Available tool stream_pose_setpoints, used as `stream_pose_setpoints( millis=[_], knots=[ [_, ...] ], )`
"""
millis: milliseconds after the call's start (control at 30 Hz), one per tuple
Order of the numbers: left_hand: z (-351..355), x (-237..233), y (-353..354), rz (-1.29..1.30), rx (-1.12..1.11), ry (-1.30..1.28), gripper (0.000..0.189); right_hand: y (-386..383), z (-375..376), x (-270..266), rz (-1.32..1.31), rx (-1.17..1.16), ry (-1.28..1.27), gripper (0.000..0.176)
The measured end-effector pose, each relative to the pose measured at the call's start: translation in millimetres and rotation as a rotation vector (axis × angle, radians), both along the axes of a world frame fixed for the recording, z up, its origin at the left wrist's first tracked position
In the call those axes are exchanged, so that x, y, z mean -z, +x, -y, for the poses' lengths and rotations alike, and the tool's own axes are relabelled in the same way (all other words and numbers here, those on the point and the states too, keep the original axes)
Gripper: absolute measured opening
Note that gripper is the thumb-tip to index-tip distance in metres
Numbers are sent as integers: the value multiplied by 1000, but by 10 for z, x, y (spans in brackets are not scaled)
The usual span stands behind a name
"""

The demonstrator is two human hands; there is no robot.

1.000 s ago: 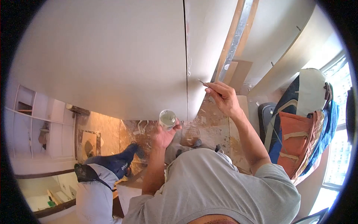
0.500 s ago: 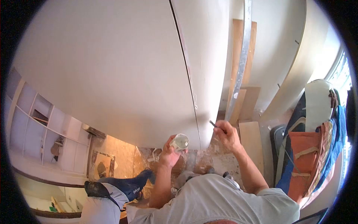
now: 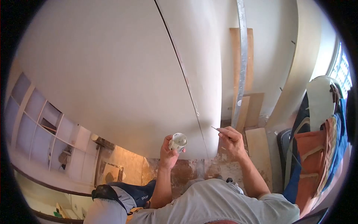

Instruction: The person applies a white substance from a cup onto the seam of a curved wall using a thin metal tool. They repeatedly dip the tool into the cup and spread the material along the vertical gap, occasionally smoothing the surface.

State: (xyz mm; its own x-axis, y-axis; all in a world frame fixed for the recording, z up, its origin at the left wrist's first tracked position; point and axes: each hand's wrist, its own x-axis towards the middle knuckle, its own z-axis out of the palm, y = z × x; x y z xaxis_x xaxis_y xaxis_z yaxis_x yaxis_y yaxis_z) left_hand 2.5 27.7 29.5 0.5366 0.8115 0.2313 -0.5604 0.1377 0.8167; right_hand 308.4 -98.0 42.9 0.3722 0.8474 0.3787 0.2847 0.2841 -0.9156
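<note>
A small cup (image 3: 179, 141) with whitish smears inside is gripped in my left hand (image 3: 170, 152), its mouth facing up. To its right, my right hand (image 3: 232, 141) pinches a thin tool (image 3: 216, 128) whose tip points left, toward the large white panel (image 3: 123, 82). Neither the tool nor the cup can be seen touching the panel. A dark seam (image 3: 175, 50) runs down the panel, with pale squiggly marks (image 3: 197, 111) beside its lower part.
Another person in a black cap (image 3: 105, 193) is at lower left. A long metal bar (image 3: 242, 56) and boards (image 3: 258, 145) stand at right, near piled coloured cloths (image 3: 311, 149). White shelving (image 3: 33, 123) is at left.
The view has shifted, with the seam's top now farther left. The tool in my right hand has turned and appears thinner. Both hands keep their holds.
</note>
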Motion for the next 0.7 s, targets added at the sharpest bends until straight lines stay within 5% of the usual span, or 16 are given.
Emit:
stream_pose_setpoints(
  millis=[267,700],
  knots=[
    [-24,-44,46,16,-22,1,83,215,-251,-1128,430,110,281,28],
    [97,554,-408,68,-3,-187,80,362,-837,-1924,946,242,646,43]
  ],
)
